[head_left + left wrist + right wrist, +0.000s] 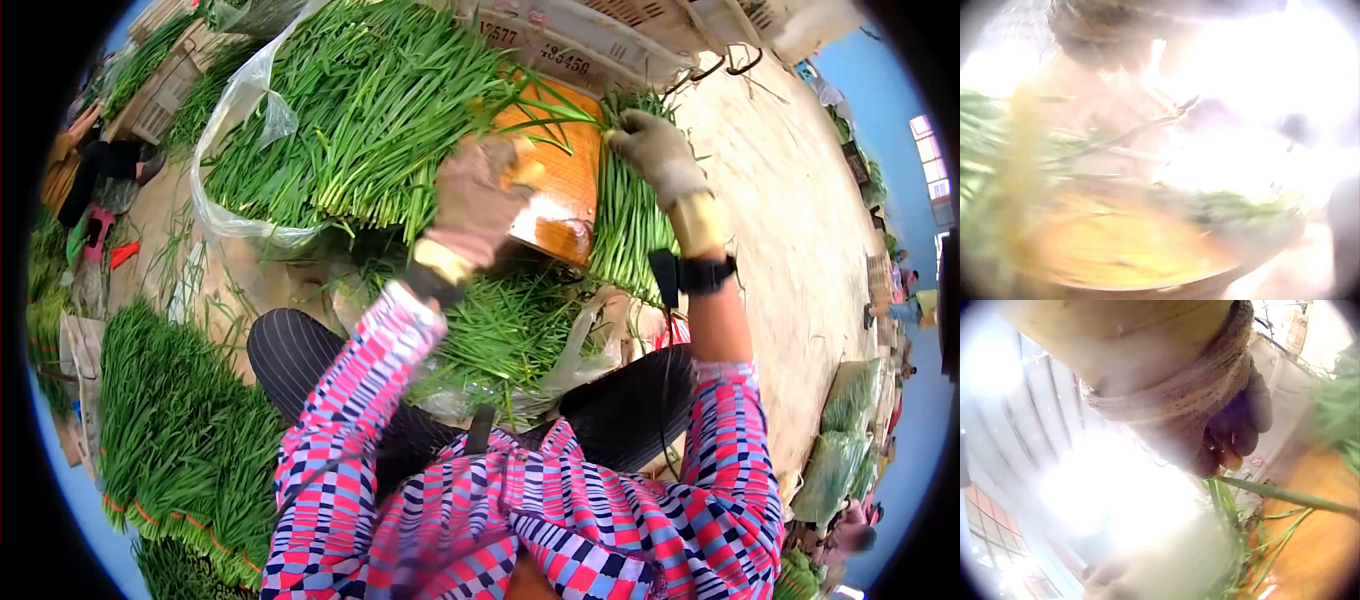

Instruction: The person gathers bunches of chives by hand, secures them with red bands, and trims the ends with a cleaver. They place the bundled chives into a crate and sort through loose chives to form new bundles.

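Note:
My right hand (660, 155), in a grey-brown glove, pinches a few garlic chives; in the right wrist view a long green stalk (1291, 494) runs from its curled fingertips. Those chives reach over a shiny orange-brown wooden board (560, 215). My left hand (480, 190), gloved and blurred by motion, is between the board and the cut ends of a big heap of chives (350, 110). Its fingers are too smeared to make out, and I cannot tell whether they hold anything. A narrower row of chives (630, 230) lies along the board's right side, below my right hand.
Loose chives (500, 330) lie on clear plastic between my crossed legs. Bundles tied with orange bands (180, 450) are stacked at the left. A pale plastic crate (580, 55) stands behind the board. Bare floor (790, 200) stretches to the right.

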Motion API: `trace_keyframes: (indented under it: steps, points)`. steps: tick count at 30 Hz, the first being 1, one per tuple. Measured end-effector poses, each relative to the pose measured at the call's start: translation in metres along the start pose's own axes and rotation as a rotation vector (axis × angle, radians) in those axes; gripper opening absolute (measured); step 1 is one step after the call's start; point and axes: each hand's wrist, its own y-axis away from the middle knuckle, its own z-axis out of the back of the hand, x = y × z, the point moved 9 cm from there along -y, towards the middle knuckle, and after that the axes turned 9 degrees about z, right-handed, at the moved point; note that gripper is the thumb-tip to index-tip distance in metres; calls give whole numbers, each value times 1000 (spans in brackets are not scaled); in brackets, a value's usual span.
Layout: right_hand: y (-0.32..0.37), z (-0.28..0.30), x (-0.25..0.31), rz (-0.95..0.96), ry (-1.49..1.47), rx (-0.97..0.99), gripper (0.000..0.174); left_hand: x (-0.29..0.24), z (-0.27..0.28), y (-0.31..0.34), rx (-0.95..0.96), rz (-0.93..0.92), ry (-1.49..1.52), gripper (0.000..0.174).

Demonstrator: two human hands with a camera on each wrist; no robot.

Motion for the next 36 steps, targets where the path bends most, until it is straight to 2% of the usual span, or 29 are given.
trace_keyframes:
  steps: [1,2,3,4,6,7,9,10,11,12,13,15,16,17,20,21,23,25,26,27,29,30,31,33,34,35,36]
  points:
    - [24,6,4,-50,0,-12,33,-1,-22,12,35,168,103,29]
    - [45,6,2,-44,-83,-88,30,9,-41,21,54,358,376,20]
    - [71,14,16,62,-57,-229,25,22,-65,27,152,523,572,25]
    - [101,14,33,49,-157,-269,22,35,-79,31,212,614,748,28]
    - [132,-22,24,120,-224,-266,22,54,-109,37,359,775,1113,36]
    - [147,-39,29,124,-239,-255,23,34,-102,44,405,746,1101,30]
    - [162,-70,15,-38,-476,-266,28,49,-99,51,352,798,1101,24]
    - [168,-76,22,-127,-533,-260,32,35,-90,59,318,887,1103,23]
    - [163,-121,26,-162,-941,-95,27,23,-81,76,280,988,1098,22]
    - [169,-140,29,-177,-963,-19,23,38,-72,67,354,863,992,23]
    - [170,-155,35,-183,-983,63,20,41,-56,60,349,753,805,24]
    - [190,-181,38,-238,-1043,108,17,54,-26,40,186,623,423,26]
    - [204,-199,37,-275,-1044,197,20,60,-13,33,159,543,368,26]
    - [219,-213,34,-311,-1040,283,25,54,-6,30,172,503,450,26]
    - [244,-217,54,246,-336,474,42,48,19,28,90,439,264,25]
    - [239,-211,42,156,-295,383,48,51,20,28,88,452,204,25]
    - [214,-154,52,-31,-208,207,61,65,14,32,105,471,198,24]
    - [181,-108,75,-18,-284,-80,62,90,-11,39,154,468,306,24]
    - [165,-114,76,-39,-304,3,52,64,-16,57,180,581,423,24]
    - [151,-119,80,104,-110,-106,36,58,-16,68,143,729,396,25]
    - [141,-149,57,56,-439,-77,27,81,-24,63,353,747,14,27]
    - [138,-174,40,14,-702,-69,25,91,-38,64,413,642,319,28]
    - [147,-175,47,-197,-867,47,23,80,-47,79,527,748,698,29]
    - [154,-187,39,-255,-976,116,23,84,-46,79,563,722,759,27]
    - [156,-190,31,-230,-769,202,23,92,-38,74,569,691,528,26]
    - [160,-190,23,-209,-559,283,24,100,-28,68,491,706,350,29]
    - [158,-182,34,89,-44,368,27,102,-16,66,419,732,439,30]
